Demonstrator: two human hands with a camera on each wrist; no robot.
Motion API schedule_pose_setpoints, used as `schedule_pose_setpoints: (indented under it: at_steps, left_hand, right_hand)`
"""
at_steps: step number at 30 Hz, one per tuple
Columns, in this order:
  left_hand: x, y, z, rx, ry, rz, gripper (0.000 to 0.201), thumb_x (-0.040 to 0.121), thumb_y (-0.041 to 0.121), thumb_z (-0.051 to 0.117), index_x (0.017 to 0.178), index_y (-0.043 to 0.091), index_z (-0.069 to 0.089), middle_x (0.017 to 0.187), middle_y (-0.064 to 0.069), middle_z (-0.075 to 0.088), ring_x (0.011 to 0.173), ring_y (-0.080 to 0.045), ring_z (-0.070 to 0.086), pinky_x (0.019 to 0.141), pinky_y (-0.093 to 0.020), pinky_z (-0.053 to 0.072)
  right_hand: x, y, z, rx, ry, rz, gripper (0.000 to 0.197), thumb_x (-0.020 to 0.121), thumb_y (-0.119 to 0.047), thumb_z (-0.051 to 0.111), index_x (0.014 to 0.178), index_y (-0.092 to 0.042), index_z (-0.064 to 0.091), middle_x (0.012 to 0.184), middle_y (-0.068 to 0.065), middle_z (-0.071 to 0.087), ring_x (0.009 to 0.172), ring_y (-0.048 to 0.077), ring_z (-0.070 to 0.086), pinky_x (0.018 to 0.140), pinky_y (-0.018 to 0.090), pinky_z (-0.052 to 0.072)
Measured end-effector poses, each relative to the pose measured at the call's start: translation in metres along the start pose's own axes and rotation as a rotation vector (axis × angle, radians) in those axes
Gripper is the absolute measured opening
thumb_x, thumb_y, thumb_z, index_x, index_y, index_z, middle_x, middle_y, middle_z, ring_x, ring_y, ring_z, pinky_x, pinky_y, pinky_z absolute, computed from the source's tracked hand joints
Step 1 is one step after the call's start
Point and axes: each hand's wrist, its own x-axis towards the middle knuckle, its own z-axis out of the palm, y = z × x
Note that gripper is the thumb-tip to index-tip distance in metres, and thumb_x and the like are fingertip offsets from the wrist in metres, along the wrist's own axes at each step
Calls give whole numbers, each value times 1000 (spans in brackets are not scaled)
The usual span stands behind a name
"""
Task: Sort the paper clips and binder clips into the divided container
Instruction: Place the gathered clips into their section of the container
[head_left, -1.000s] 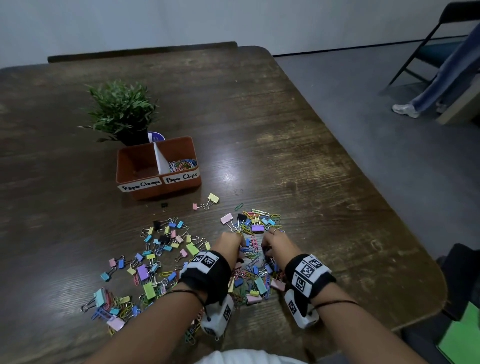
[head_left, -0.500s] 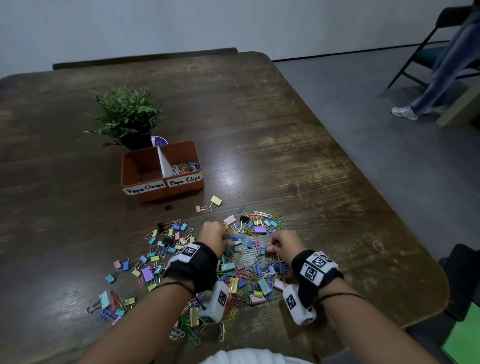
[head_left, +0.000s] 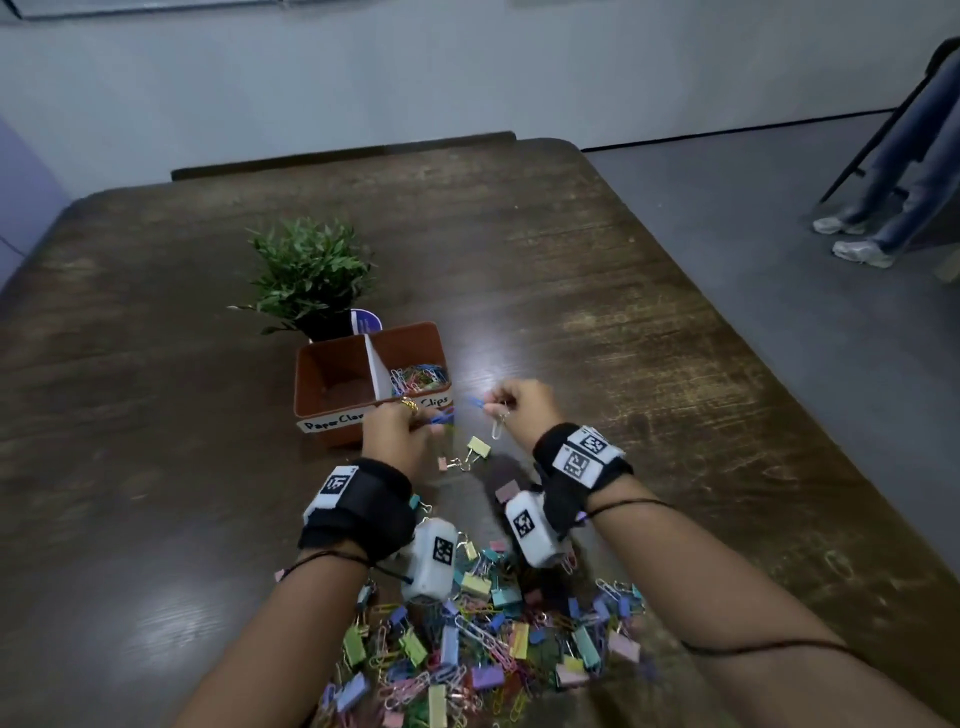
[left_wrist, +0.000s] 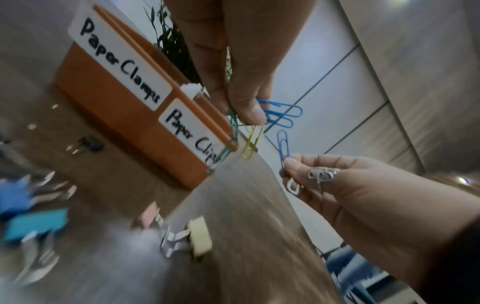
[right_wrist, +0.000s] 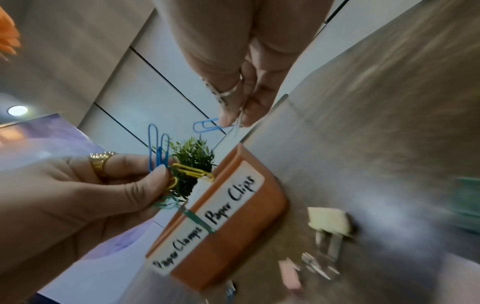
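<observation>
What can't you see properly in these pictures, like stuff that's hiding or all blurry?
- Head view: the left hand covers part of the labels on the orange container.
- Head view: the clip pile runs off the bottom edge and lies partly under the wrist cameras, so it can't be counted.
- Left wrist view: the binder clips on the table are smeared by motion blur.
- Right wrist view: the right hand hides how many paper clips it pinches.

A dark wooden table (head_left: 597, 291) fills the view, glare on its scuffed top. Pale panelled wall (head_left: 415, 67) behind, grey floor (head_left: 753, 218) to the right, a black folding chair (head_left: 883, 119) with someone's legs (head_left: 904, 171) beside it.
</observation>
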Motion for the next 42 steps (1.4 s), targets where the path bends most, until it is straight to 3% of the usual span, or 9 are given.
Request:
schedule_pose_setpoints:
  at_steps: [4, 8, 13, 16, 21, 25, 30, 33, 42]
  left_hand:
    - [51, 4, -23, 51, 154, 21, 20, 78, 9, 72, 96, 2, 73, 96, -14, 71, 98, -24, 64, 81, -14, 35]
    - [97, -2, -24, 89, 172, -7, 18, 80, 9, 70, 96, 3, 73, 98, -14, 71, 100, -25, 62, 89, -22, 39]
    - [116, -15, -12, 291, -95, -42, 42, 81, 15, 70, 120, 2, 59, 122, -15, 61, 116, -28, 54, 97, -29, 38]
    - [104, -21, -4, 256, -96, 101, 52, 81, 4, 67, 131, 4, 51, 132, -15, 52, 124, -27, 48, 104, -26, 32]
    - [48, -23, 14, 195, -39, 273, 39, 78, -4, 63, 116, 6, 63, 124, -11, 52, 119, -26, 45, 106, -28, 33]
    - [-15, -16, 45, 203, -347, 196, 27, 83, 1, 58, 105, 15, 67, 107, 1, 56, 95, -17, 61, 81, -21, 49]
    - [-82, -10, 97, 401, -662, 236, 23, 88, 12, 59, 109, 12, 67, 111, -10, 65, 99, -22, 63, 89, -29, 50]
    - [-103, -5, 117, 475, -648, 246, 24, 86, 11, 59, 109, 6, 63, 119, -12, 55, 104, -26, 58, 88, -30, 47]
    - [-103, 5, 129, 571, -570, 168, 33, 90, 19, 58, 118, 2, 52, 130, -15, 47, 116, -28, 52, 95, -33, 42]
  right_hand:
    - [61, -39, 22, 22, 49, -30, 7, 83, -4, 64, 87, -2, 69, 77, 6, 63, 66, 9, 50, 66, 18, 36]
    - [96, -52, 41, -65, -26, -39, 13, 87, -7, 60, 97, -5, 69, 97, 12, 69, 86, 20, 61, 79, 26, 48]
    - [98, -40, 47, -103, -226, -71, 34, 87, -10, 61, 121, -9, 60, 111, 11, 66, 104, 21, 61, 94, 25, 46]
    - [83, -31, 39, -43, -188, -105, 34, 85, -6, 62, 118, -7, 61, 110, 10, 65, 100, 21, 60, 92, 34, 49]
    - [21, -4, 7, -155, -199, -65, 20, 86, -6, 61, 105, -7, 66, 102, 6, 66, 86, 14, 58, 86, 29, 50]
    - [-36, 36, -12, -398, -329, 69, 18, 87, -8, 59, 102, -5, 68, 104, 10, 68, 97, 20, 62, 91, 27, 47]
    - [-96, 80, -12, -581, -322, 294, 20, 83, -24, 66, 93, -7, 69, 101, 9, 69, 98, 23, 62, 84, 26, 45]
    - [-111, 85, -3, -599, -289, 328, 32, 79, -31, 70, 102, -12, 62, 109, 7, 62, 104, 22, 58, 87, 29, 45]
    - [-114, 75, 0, -703, -343, 278, 30, 88, -6, 50, 118, -2, 54, 120, 17, 57, 109, 30, 57, 87, 33, 46]
